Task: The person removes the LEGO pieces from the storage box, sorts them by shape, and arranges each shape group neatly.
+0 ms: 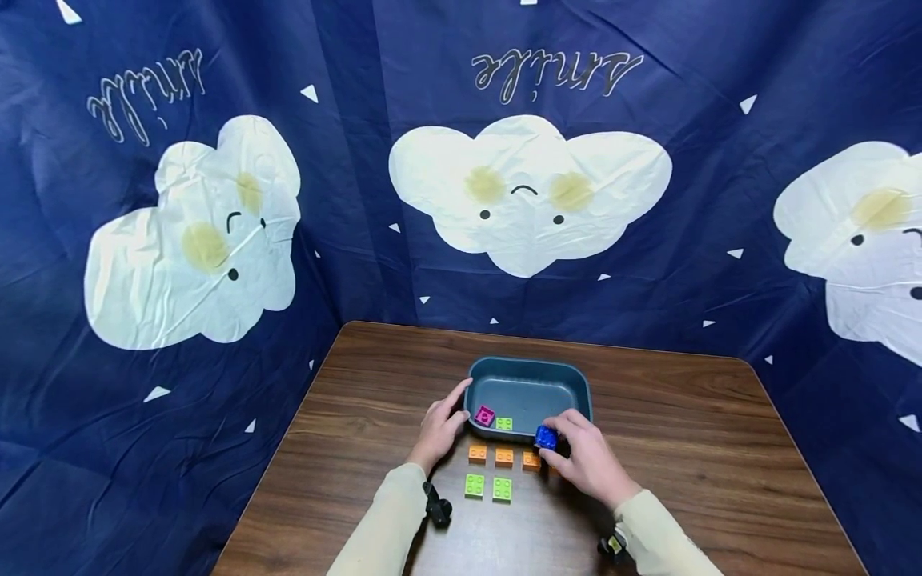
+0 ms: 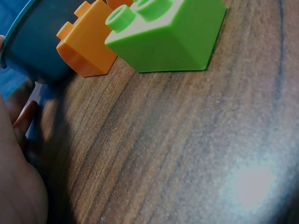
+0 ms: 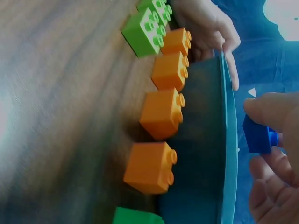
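Observation:
A dark teal plastic tray [image 1: 529,364] stands on the table. My left hand [image 1: 438,428] touches its left side, thumb and index finger spread against the rim. Between thumb and fingers, my right hand [image 1: 587,456] pinches a blue toy building brick [image 1: 545,437] over the tray's front right rim; the right wrist view also shows this blue brick [image 3: 256,135]. Inside the tray's front left corner are a magenta brick [image 1: 485,416], tipped with its hollow underside showing, and a light green brick [image 1: 504,424].
Several orange bricks [image 1: 504,457] form a row before the tray, the rightmost partly behind my right hand. Two light green bricks [image 1: 474,486] sit nearer me. A darker green brick [image 3: 136,217] shows at the right wrist view's bottom edge. A blue cloud-printed curtain [image 1: 346,200] surrounds the wooden table [image 1: 691,448].

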Available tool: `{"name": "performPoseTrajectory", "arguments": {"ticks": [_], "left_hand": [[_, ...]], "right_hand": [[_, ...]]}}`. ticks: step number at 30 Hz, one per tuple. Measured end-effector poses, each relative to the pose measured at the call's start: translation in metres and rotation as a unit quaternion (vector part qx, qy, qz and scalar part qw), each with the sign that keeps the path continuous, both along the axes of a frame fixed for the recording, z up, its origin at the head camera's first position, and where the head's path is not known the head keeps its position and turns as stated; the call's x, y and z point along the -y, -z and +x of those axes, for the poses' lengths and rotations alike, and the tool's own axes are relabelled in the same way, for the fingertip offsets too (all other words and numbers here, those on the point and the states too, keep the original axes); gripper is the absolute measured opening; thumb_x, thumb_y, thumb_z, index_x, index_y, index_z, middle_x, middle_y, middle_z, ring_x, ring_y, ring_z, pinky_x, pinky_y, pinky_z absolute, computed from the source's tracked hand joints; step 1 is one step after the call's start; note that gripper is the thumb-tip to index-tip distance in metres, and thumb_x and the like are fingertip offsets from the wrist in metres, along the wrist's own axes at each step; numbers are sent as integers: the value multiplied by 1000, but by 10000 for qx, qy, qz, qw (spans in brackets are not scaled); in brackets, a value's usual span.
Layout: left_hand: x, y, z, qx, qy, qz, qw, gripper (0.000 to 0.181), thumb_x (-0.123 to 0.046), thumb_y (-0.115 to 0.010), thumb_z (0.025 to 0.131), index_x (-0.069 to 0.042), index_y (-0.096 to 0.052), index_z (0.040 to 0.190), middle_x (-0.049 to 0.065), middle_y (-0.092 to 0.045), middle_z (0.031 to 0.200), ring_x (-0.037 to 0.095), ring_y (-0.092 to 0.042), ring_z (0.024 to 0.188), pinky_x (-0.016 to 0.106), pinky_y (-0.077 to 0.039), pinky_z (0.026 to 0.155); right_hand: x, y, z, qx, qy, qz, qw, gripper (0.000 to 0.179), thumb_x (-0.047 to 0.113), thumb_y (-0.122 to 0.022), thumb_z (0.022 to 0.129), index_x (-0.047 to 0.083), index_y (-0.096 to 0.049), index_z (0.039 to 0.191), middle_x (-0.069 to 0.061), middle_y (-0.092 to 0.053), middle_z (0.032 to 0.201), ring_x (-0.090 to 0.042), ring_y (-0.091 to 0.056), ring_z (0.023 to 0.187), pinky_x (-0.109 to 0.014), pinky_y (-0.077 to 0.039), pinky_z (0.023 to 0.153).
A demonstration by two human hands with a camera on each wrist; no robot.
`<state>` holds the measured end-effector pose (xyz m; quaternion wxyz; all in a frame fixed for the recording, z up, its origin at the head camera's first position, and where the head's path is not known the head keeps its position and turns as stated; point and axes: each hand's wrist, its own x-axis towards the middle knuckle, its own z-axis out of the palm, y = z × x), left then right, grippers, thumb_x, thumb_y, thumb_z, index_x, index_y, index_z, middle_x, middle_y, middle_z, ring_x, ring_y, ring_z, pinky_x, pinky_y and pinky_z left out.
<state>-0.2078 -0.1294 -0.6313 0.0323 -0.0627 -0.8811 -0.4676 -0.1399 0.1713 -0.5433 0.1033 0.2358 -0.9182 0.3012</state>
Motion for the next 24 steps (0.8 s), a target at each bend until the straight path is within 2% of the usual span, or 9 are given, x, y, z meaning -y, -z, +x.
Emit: {"name": "performPoseTrajectory", "arguments": {"ticks": [6,12,20,24], "left_hand": [[1,2,-1,10,-23,17,10000,66,-26,-59,95,-50,-47,155,-1,-63,146,31,-56,125,64,-41,104],[1,2,-1,27,0,-21,10000,66,-26,-59,96,-50,-47,156,-3,-61,149,32,-55,127,65,-40,105],[0,2,-1,12,18,-21,10000,65,-27,-59,96,-50,-46,156,-5,-59,152,33,-55,127,65,-40,105],[1,2,-1,13,20,-2,10000,65,-27,-59,96,-50,-46,156,-5,-58,153,33,-55,127,65,-40,105]], "right_hand": [[4,6,14,-14,-216,-24,9998,40,18,-89,84,9,-74,120,4,-64,110,-9,-64,97,-34,-60,84],[6,17,25,-157,-402,-119,9990,39,13,-90,82,9,-73,117,3,-68,109,-9,-65,97,-34,-59,83],[12,29,41,423,-247,-207,9986,39,12,-90,81,12,-72,115,7,-67,106,-4,-62,91,-28,-57,77],[14,35,48,489,-315,-140,9982,37,13,-90,82,14,-72,114,7,-67,108,-6,-62,96,-31,-57,81]]}}
